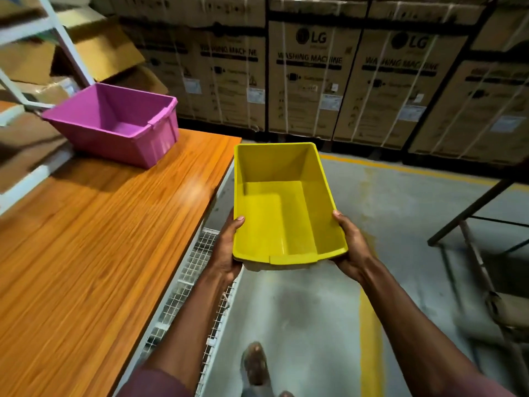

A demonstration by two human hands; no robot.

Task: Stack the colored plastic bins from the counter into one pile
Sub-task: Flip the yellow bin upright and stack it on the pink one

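L hand [229, 250] & R hand [350, 247] are both clamping the near end of the empty yellow bin [282, 207], carrying it off-counter. Purple bin [120, 121] is sitting alone, up-left of L hand, on the wood counter [86, 239]. No pile yet; 2 bins left to nest.

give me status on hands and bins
Both hands, left and right, shut on yellow bin, held off the counter. Purple bin waiting on counter. Path between looks clear.
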